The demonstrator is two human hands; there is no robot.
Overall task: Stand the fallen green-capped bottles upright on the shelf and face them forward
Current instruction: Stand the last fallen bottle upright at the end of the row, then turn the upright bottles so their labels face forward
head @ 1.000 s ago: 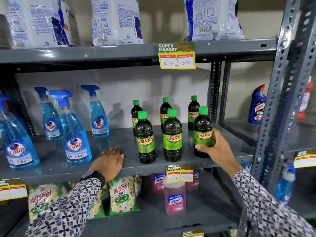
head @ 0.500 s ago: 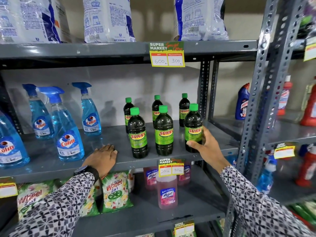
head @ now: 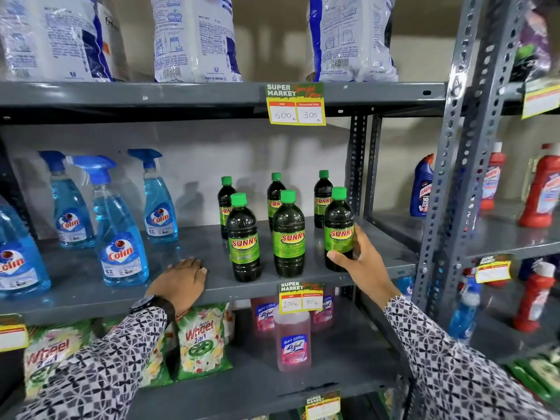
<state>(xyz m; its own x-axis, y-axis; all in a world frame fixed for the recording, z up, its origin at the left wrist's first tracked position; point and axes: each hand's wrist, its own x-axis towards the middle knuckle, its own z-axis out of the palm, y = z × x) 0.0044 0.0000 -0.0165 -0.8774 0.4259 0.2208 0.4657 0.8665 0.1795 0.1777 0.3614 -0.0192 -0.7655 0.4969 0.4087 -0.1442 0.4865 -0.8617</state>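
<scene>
- 6 green-capped bottles stand upright on the middle shelf (head: 188, 237), long axes vertical, caps up; 3 in a front row, 3 in a back row.
- Front-left bottle (head: 243, 237), front-middle bottle (head: 288, 234) and front-right bottle (head: 338, 230) show red "SUNNY" lettering on green labels turned toward the aisle.
- Back-row bottles (head: 322, 198) partly hidden behind the front row; label edges visible, exact facing cannot be told.
- Right hand (head: 360, 262) wraps the lower body of the front-right bottle: thumb across the front near the base, fingers curled round the right side and rear. Grip closed on the bottle; bottle base sits on the shelf.
- Left hand (head: 181, 281) lies flat, palm down, on the shelf's front edge, fingers together, holding nothing. Wristwatch (head: 145, 303) at the cuff.
- Blue spray bottles (head: 121, 237) stand left of the green-capped group, well apart.
- Price tag (head: 300, 298) hangs from the shelf lip just below the front-middle bottle.
</scene>
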